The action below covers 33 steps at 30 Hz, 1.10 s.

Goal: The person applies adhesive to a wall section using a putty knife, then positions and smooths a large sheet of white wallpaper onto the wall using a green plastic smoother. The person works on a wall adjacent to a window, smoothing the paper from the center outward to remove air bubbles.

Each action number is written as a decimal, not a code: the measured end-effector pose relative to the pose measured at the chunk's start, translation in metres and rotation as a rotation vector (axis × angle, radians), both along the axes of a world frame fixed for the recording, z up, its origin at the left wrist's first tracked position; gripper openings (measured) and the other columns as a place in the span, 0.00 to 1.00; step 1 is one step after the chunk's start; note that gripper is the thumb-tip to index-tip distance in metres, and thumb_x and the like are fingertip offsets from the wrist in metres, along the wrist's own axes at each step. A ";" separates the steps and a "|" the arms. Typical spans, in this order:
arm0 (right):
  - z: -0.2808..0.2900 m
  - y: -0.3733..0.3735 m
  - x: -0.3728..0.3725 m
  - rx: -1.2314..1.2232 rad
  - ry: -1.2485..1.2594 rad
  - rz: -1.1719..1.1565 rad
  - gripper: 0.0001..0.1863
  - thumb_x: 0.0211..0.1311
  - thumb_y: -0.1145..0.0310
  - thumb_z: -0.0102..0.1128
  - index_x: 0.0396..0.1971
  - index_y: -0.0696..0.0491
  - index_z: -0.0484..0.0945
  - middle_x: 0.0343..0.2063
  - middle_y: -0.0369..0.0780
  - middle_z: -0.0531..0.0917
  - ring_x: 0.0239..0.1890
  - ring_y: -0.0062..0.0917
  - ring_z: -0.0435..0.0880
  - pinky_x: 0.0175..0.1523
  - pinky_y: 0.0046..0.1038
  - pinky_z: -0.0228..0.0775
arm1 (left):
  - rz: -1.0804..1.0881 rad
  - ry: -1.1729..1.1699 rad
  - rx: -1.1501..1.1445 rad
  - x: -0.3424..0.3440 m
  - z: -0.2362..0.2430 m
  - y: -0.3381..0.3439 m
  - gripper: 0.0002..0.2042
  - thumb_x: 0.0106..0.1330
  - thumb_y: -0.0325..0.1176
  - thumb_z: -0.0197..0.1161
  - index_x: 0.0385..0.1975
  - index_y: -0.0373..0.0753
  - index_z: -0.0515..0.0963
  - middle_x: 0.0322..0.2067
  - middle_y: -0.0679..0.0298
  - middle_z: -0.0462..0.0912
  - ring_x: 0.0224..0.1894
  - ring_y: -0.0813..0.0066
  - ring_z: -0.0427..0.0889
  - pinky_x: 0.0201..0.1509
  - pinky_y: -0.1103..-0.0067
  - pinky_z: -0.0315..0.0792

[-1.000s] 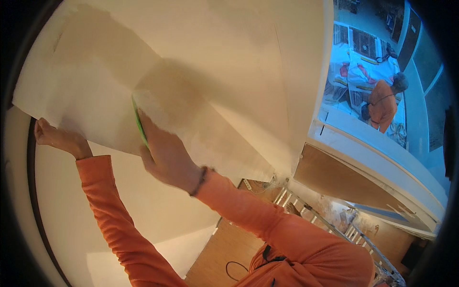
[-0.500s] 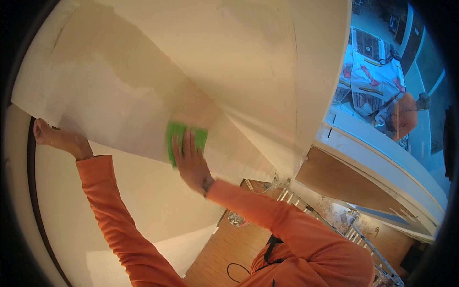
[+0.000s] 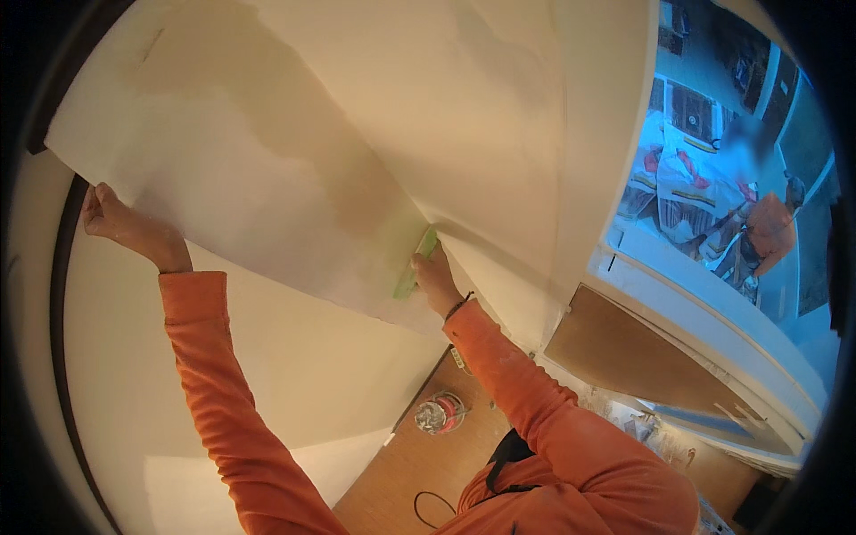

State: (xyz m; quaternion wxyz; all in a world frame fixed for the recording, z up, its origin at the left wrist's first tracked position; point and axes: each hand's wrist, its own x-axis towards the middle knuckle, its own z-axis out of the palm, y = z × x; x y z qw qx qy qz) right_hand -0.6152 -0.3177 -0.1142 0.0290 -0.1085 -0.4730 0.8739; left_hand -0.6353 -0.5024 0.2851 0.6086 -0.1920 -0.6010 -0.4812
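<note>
A wide pale sheet, looking like wallpaper [image 3: 241,187], lies against the wall, with a darker, damp-looking patch running diagonally across it. At its lower left corner my left hand [image 3: 129,227] pinches the edge between thumb and fingers. My right hand [image 3: 435,278] grips a flat green plastic scraper [image 3: 428,242] near the sheet's right end. The scraper is turned nearly edge-on to me and appears to be against the sheet. Both arms reach up in orange sleeves.
A dark strip [image 3: 59,312] runs down the left side. Below are a wooden floor [image 3: 419,473], a round clear container [image 3: 440,415] and a dark cable [image 3: 434,510]. A brown panel [image 3: 637,361] stands at right. Beyond a blue-lit opening, a person in orange [image 3: 769,234] bends near covered items.
My right hand has moved right along the sheet, and the green scraper has turned from broad face to edge-on. My left hand, still on the edge, appears slightly higher and further right.
</note>
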 end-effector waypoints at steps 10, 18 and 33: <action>0.139 -0.017 -0.033 0.389 0.479 -0.296 0.36 0.61 0.69 0.54 0.67 0.64 0.52 0.43 0.58 0.81 0.37 0.48 0.85 0.41 0.44 0.80 | -0.023 -0.028 -0.049 0.002 0.004 -0.006 0.19 0.72 0.38 0.55 0.51 0.29 0.62 0.49 0.53 0.68 0.52 0.64 0.72 0.60 0.71 0.68; 0.269 0.012 0.031 0.413 0.541 -0.016 0.34 0.62 0.73 0.47 0.69 0.65 0.54 0.40 0.59 0.79 0.34 0.50 0.82 0.42 0.48 0.74 | 0.063 0.014 -0.039 0.002 -0.004 -0.006 0.19 0.73 0.38 0.53 0.51 0.28 0.62 0.49 0.53 0.68 0.52 0.62 0.72 0.57 0.71 0.71; 0.177 -0.044 0.025 1.414 0.360 -0.528 0.42 0.62 0.76 0.54 0.74 0.64 0.49 0.66 0.70 0.63 0.64 0.56 0.74 0.40 0.35 0.84 | 0.065 0.073 0.055 0.008 0.003 0.021 0.12 0.67 0.33 0.53 0.25 0.33 0.64 0.28 0.63 0.67 0.32 0.71 0.67 0.40 0.73 0.68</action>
